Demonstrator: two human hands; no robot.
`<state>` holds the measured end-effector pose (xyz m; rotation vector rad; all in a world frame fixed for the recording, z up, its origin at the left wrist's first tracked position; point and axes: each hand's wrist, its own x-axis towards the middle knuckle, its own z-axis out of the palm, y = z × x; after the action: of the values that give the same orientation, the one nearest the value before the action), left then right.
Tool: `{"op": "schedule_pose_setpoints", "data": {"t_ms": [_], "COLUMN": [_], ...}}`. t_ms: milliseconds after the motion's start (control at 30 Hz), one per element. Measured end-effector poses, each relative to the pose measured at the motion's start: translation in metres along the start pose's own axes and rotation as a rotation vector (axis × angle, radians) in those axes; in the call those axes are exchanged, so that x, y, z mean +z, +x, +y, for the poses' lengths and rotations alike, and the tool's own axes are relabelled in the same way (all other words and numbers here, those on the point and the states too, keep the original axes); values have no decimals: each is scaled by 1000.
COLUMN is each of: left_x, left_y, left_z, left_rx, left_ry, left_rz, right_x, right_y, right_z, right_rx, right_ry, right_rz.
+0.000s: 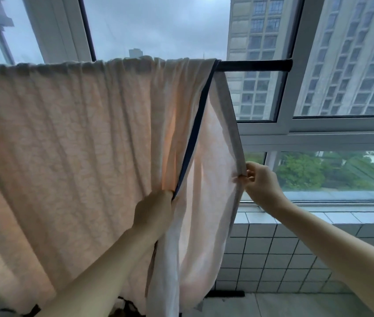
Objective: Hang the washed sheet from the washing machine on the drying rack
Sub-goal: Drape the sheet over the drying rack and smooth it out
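Draped over the black bar of the drying rack (254, 65) across the upper frame: a pale peach sheet (67, 133), long axis along the bar from the left edge to right of centre, both layers hanging toward the lower frame. Gripped at centre by the left hand (154, 211), fingers curled round the front layer's dark-trimmed edge (194, 138), fingertips hidden behind cloth. Pinched right of centre by the right hand (261, 179), thumb and fingertips closed on the back layer's grey edge (231, 115), held out toward the window (318, 138). Spread in a wedge between the two hands, narrow at the bar, wider below. At lower right, a tiled wall (273, 259).
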<state>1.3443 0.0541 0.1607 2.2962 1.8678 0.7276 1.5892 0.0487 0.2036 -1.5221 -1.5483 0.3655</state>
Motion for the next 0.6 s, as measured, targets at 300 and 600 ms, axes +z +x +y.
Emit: {"op": "schedule_pose_setpoints", "data": {"t_ms": [300,600], "left_x": [15,-21], "left_y": [1,23], "left_z": [23,46], "left_rx": [-46,-14], "left_ry": [-145,-221], "left_rz": [-74,87], "right_x": [13,19], "right_y": [-10,2], "right_z": [-22,-28], "right_rx": [-78,-89], "right_ry": [47,0], "right_rz": [-135,-130]}}
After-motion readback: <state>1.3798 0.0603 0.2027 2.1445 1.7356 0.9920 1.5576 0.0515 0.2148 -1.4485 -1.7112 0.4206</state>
